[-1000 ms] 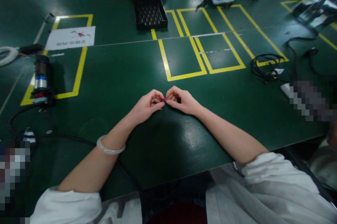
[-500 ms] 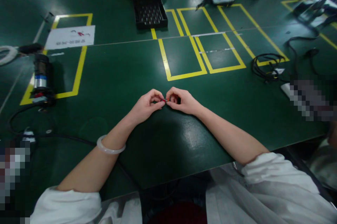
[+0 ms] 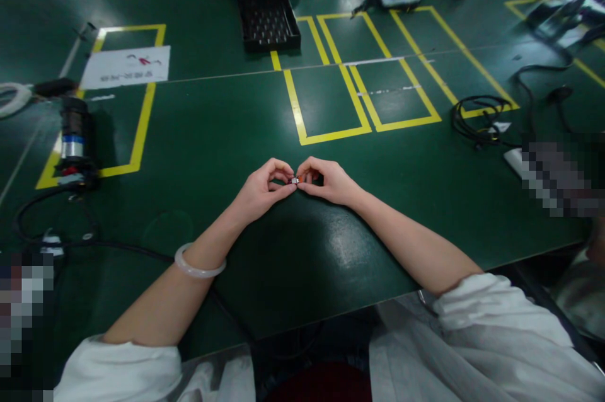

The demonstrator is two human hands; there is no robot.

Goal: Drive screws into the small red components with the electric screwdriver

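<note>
My left hand [image 3: 267,184] and my right hand [image 3: 326,180] meet just above the green table [image 3: 208,131], fingertips almost touching. Pinched between them is a tiny red and white part [image 3: 295,180], with a bit of orange at its right end. Thumb and forefinger of each hand close on one side of it. Its exact kind is too small to make out, and the fingertips cover its ends.
Across the table another person's hands are over a black tray [image 3: 271,27]. Left are a paper sheet [image 3: 113,68] and a black cylindrical device [image 3: 74,128] with a cable. Right lies a coiled black cable [image 3: 472,121]. Yellow tape [image 3: 335,136] marks rectangles.
The small part has turned between my fingertips, so a white face now shows where mostly red showed before. Both hands stay in nearly the same place.
</note>
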